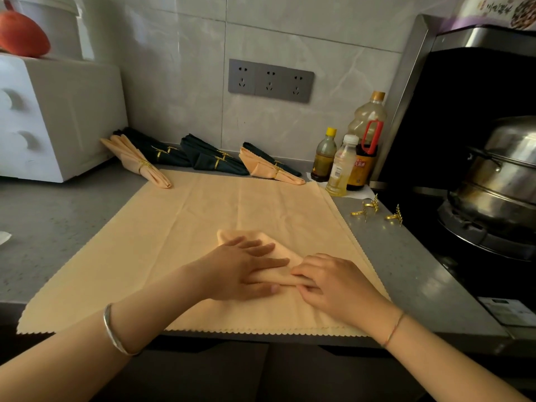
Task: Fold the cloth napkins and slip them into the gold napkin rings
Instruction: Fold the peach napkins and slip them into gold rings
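- Two hands meet on one folded napkin (246, 235), a peach cloth lying on a flat stack of peach napkins (188, 204) spread over the grey countertop (58, 216).
- Far left of the grip, back against the tiled wall (174, 82), stands a white appliance (52, 117).
- The left hand (240, 268), with a silver bangle (114, 332) on its wrist, lies flat with fingers straight and slightly spread, pressing down the wide part of the folded napkin.
- Beyond the grip, along the wall, lie finished napkins (214, 161), peach and dark green, each ringed in gold; the two peach ones overlap the far edge of the stack.
- The right hand (333, 282) lies just beside the left fingertips; its fingers are curled and pinch the narrow end of the folded napkin.
- Right of the grip and farther back, loose gold napkin rings (367, 208) sit on the bare countertop, apart from the stack.
- Behind them stand bottles (342, 169), and farther right a steel pot (499, 169) sits on the stove (464, 227).
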The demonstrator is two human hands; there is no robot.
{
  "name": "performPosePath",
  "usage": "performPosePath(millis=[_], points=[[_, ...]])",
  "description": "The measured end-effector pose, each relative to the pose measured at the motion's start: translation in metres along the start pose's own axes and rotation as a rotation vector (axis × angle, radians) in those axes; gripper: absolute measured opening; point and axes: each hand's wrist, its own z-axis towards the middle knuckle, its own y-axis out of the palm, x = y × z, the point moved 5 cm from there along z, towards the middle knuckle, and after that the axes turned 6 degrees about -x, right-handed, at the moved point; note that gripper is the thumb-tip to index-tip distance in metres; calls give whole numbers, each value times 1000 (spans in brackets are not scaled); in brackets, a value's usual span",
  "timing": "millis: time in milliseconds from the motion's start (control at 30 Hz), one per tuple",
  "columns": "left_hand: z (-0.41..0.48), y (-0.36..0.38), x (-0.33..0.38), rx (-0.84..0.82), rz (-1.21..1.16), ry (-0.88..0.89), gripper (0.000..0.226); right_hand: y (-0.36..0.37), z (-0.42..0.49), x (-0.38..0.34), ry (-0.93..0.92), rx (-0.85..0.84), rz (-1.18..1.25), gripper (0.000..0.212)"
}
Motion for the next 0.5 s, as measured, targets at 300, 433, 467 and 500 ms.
performPosePath(millis=[300,433,467,500], points=[[-13,-20,-33,194,-79,-24,78,5,2,21,270,48,322,16],[-1,-31,-56,333,-375,-144,86,14,10,39,406,-12,643,10],[4,-33,-59,345,-418,-162,83,15,12,41,433,-21,719,7],[10,-34,-61,339,-444,-176,80,16,14,43,458,-24,772,6]])
